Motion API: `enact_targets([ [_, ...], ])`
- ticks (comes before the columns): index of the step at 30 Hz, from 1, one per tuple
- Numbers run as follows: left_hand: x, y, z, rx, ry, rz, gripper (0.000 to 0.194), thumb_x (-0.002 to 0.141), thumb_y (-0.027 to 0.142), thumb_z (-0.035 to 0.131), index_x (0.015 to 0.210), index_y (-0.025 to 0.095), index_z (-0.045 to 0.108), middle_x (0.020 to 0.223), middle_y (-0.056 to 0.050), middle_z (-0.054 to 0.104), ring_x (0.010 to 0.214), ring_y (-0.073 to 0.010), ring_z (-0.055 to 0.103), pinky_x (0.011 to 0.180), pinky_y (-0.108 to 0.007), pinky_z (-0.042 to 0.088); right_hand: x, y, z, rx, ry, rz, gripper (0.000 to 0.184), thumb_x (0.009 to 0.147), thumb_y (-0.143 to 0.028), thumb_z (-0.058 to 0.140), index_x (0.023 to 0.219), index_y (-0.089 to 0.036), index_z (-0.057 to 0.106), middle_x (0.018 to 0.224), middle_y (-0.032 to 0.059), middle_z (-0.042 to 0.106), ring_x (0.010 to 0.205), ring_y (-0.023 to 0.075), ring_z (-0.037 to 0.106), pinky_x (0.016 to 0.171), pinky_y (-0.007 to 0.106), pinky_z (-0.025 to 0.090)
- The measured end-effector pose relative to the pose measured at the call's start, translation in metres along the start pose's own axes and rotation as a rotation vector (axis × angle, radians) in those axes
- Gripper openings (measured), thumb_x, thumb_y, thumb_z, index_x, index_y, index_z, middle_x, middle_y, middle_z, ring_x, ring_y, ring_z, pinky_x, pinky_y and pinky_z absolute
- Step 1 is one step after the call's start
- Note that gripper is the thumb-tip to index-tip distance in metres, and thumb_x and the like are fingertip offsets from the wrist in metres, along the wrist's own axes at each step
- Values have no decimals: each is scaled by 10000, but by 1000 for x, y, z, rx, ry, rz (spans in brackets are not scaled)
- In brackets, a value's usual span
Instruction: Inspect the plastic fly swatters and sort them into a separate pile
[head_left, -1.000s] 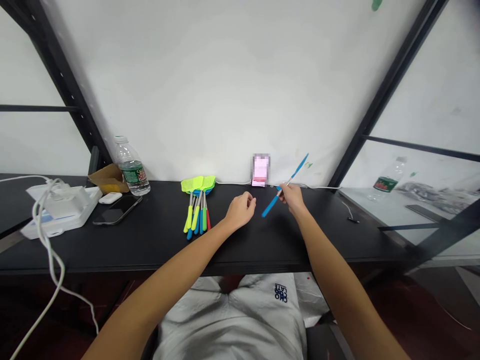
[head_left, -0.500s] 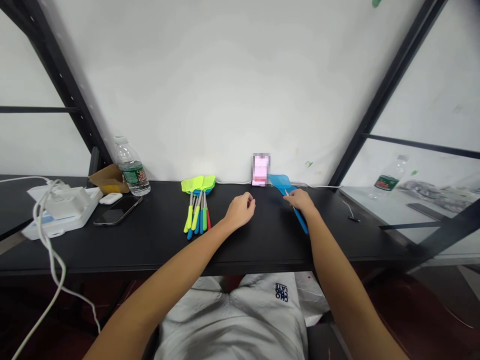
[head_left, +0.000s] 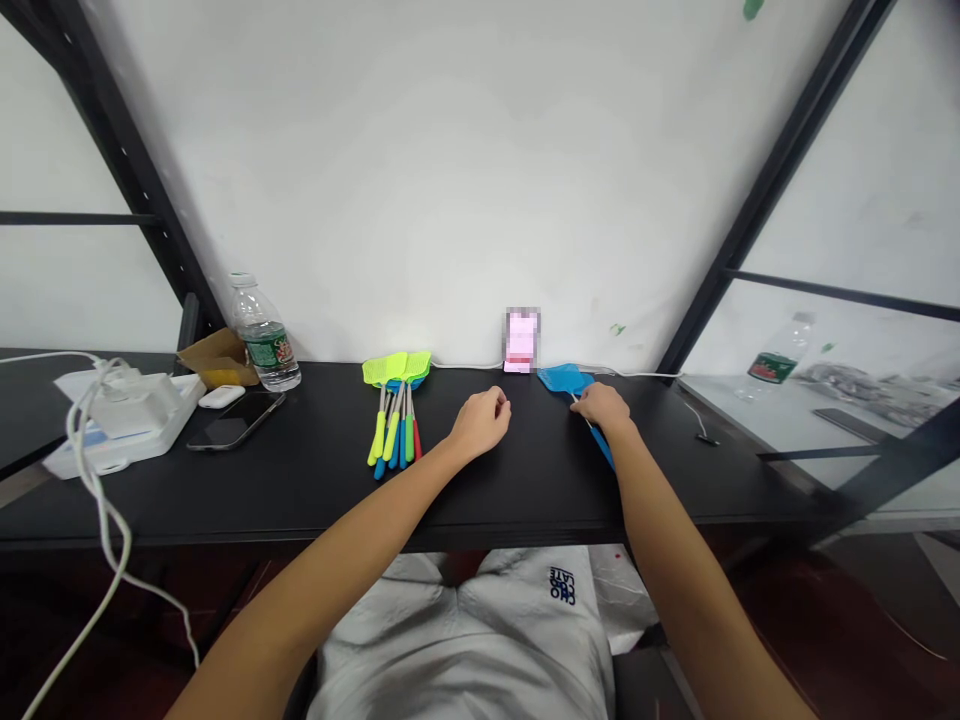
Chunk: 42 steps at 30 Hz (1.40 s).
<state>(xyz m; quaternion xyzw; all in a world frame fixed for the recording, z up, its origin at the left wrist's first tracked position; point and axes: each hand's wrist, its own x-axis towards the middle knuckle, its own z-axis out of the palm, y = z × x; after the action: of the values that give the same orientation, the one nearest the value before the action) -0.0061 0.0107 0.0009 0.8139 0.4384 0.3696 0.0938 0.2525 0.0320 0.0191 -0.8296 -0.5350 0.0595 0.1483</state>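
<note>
My right hand [head_left: 602,405] is closed around the thin metal shaft of a blue fly swatter [head_left: 561,377] at the right of the black desk. Its flat mesh head points toward the wall, and the blue handle runs back toward me, partly covered by my forearm. My left hand [head_left: 482,422] rests on the desk with its fingers curled in, nothing visible in them. To its left lies a bunch of fly swatters [head_left: 396,405] with yellow-green and blue heads and yellow, green, blue and red handles.
A phone with a lit, blurred screen [head_left: 521,342] stands against the wall. Leftward are a water bottle [head_left: 266,340], a cardboard box [head_left: 217,358], a dark phone [head_left: 236,420], a white case [head_left: 221,397] and a power strip with cables [head_left: 139,410]. A short cable [head_left: 705,437] lies at right.
The blue swatter's head has come down toward the desk, and its handle has shifted slightly under my right forearm. My left hand has stayed nearly still.
</note>
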Motion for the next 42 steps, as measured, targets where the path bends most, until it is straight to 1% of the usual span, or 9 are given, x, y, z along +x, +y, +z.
enact_targets([
  [13, 0, -2, 1, -6, -5, 15, 160, 894, 263, 453, 868, 193, 595, 798, -45, 668, 734, -164, 607, 681, -271, 435, -4, -1, -1, -57, -3, 59, 381, 660, -308, 698, 1006, -151, 664, 1056, 190, 644, 988, 330, 635, 783, 409, 508],
  [19, 0, -3, 1, 13, -8, 13, 157, 897, 261, 454, 876, 193, 595, 805, -46, 670, 739, -163, 605, 692, -272, 432, -4, -2, -2, -59, -2, 77, 391, 687, -278, 694, 1049, -136, 654, 1090, 217, 627, 1029, 345, 623, 806, 429, 510],
  [25, 0, -1, -2, 121, -4, -1, 161, 902, 256, 445, 919, 194, 592, 867, -54, 672, 791, -180, 607, 718, -287, 431, -5, -5, 0, -60, 2, 73, 358, 739, -248, 653, 1078, -136, 648, 1100, 209, 625, 1057, 341, 612, 832, 428, 504],
  [29, 0, 1, -7, 198, -15, -9, 171, 911, 251, 425, 962, 195, 579, 916, -60, 660, 827, -183, 598, 732, -292, 427, -5, -5, 4, -73, 32, 71, 391, 755, -290, 673, 1108, -125, 638, 1108, 223, 618, 1056, 318, 615, 841, 399, 498],
  [32, 0, 3, -11, 311, -3, -16, 179, 905, 239, 423, 977, 179, 575, 940, -86, 642, 904, -211, 579, 791, -323, 423, -4, -5, 6, -72, 47, 73, 396, 759, -313, 683, 1099, -114, 641, 1095, 235, 618, 1041, 313, 622, 835, 393, 495],
  [34, 0, 3, -15, 419, 33, -55, 189, 891, 243, 440, 992, 158, 576, 983, -118, 624, 979, -251, 551, 839, -366, 408, -4, -5, 6, -68, 46, 72, 371, 763, -300, 673, 1088, -122, 645, 1087, 229, 622, 1029, 313, 627, 817, 396, 499],
  [37, 2, 0, -23, 567, 110, -183, 247, 864, 266, 480, 1044, 123, 568, 1079, -167, 579, 1074, -314, 493, 890, -431, 372, -5, -7, 6, -59, 64, 57, 332, 763, -262, 646, 1069, -135, 651, 1073, 208, 632, 1011, 316, 632, 791, 395, 507],
  [39, 4, -6, -29, 635, 153, -284, 304, 841, 279, 511, 1092, 111, 555, 1147, -188, 544, 1114, -340, 457, 912, -460, 347, -7, -10, 6, -50, 97, 50, 307, 763, -251, 629, 1046, -135, 658, 1055, 197, 637, 995, 316, 635, 785, 392, 507],
  [42, 9, -20, -39, 700, 157, -422, 352, 809, 271, 546, 1122, 109, 547, 1190, -199, 518, 1132, -354, 435, 917, -479, 329, -13, -17, 6, -32, 166, 22, 284, 793, -273, 588, 1031, -136, 663, 1034, 186, 640, 978, 308, 636, 794, 387, 498],
])
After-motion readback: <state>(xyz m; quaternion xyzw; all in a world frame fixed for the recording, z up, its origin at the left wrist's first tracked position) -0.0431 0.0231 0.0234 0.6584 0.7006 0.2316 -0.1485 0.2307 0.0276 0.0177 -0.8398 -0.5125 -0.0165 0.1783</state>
